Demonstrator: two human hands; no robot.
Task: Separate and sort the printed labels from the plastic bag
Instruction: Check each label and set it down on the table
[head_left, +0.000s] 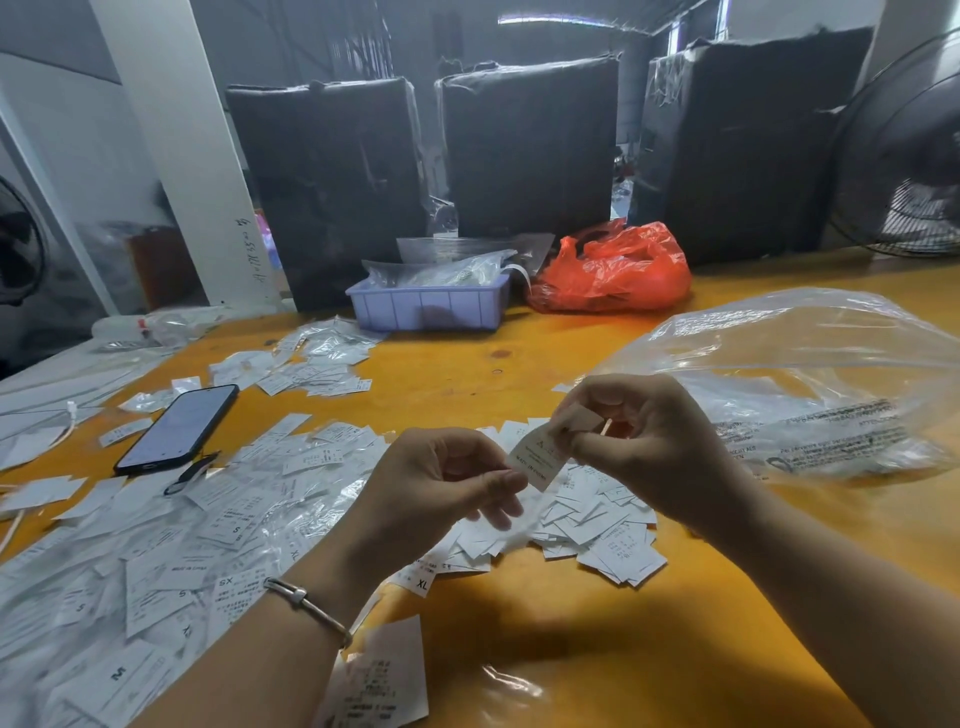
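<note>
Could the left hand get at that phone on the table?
Probably yes: the phone lies uncovered beside the left hand, nothing between but loose labels. That hand would first have to release the label.

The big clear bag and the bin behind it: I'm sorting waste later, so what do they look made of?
The clear bag looks like thin, glossy plastic film: see-through, crinkled, with sharp glare and black print. The lavender bin looks like rigid moulded plastic, matte, with ribbed walls. The label held by both hands could be paper or woven fabric; unclear.

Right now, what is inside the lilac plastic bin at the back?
Crumpled clear plastic bags rise above the lilac bin's rim; its opaque walls hide anything beneath them.
</note>
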